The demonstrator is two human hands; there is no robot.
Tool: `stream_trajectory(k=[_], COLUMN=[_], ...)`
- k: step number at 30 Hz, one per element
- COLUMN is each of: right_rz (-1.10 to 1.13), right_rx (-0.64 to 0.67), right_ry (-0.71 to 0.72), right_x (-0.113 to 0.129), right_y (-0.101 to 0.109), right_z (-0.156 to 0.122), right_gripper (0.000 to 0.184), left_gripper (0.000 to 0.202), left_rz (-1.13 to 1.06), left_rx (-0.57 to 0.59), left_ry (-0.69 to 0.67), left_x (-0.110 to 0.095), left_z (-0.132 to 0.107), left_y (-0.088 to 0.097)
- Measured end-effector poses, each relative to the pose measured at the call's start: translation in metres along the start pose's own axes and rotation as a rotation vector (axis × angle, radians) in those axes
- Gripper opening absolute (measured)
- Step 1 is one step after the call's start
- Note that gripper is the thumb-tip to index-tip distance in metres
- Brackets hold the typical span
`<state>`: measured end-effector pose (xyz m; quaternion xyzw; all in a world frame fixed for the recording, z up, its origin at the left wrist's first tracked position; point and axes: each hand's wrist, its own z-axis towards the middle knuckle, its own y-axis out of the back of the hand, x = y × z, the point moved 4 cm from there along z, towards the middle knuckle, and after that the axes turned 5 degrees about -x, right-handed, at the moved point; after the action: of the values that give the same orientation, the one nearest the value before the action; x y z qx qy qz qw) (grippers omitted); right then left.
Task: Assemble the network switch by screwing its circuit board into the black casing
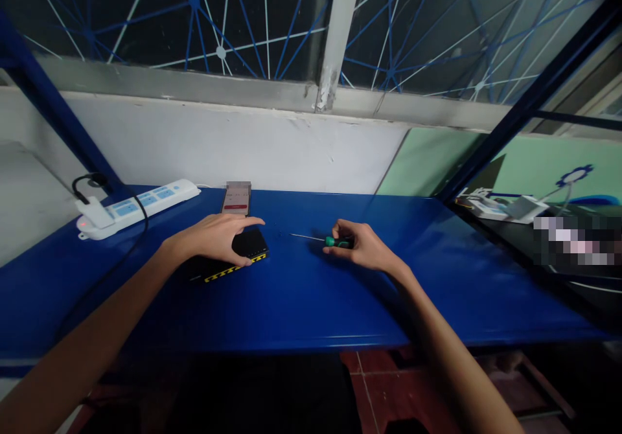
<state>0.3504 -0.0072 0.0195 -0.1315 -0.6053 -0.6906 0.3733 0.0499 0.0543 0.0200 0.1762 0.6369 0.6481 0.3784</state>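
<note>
Power strip, white with pale blue sockets, lies on the blue tabletop at ten o'clock from the flat black box; a white plug sits in its left end beside a small red light, and a black cable curves down past it. The person's left hand lies over the black box, thumb and index finger spread wide, the thumb against the near side, which is marked by a yellow row, and the index finger stretched toward three o'clock; how the other fingers meet the far side cannot be told. At twelve o'clock from the box, partly behind that hand, a phone shows a lit screen with a red bar. A few tiny dark specks, too small to identify, lie at two o'clock. Near three o'clock is the screwdriver, its thin shaft pointing to nine o'clock, just above the tabletop; the right hand pinches its green and black handle between thumb and curled fingers, closed on it. Farther off, between two and three o'clock, a black surface bears white objects and a blue flower-shaped frame.
</note>
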Motion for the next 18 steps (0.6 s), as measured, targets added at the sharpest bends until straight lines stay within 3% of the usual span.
stream_trajectory(k=[9, 14, 18], right_rz=[-0.026, -0.032, -0.02], right_rx=[0.004, 0.01, 0.014], right_ry=[0.007, 0.012, 0.007], right_x=[0.0, -0.001, -0.001], right_y=[-0.001, -0.001, -0.001], right_z=[0.0, 0.0, 0.0], right_gripper=[0.032, 0.032, 0.032], left_gripper=[0.081, 0.075, 0.061], left_rz=[0.214, 0.209, 0.114], left_rx=[-0.125, -0.152, -0.071], left_ry=[0.198, 0.362, 0.29], left_x=[0.018, 0.026, 0.038], left_z=[0.002, 0.001, -0.003], left_y=[-0.005, -0.002, 0.01])
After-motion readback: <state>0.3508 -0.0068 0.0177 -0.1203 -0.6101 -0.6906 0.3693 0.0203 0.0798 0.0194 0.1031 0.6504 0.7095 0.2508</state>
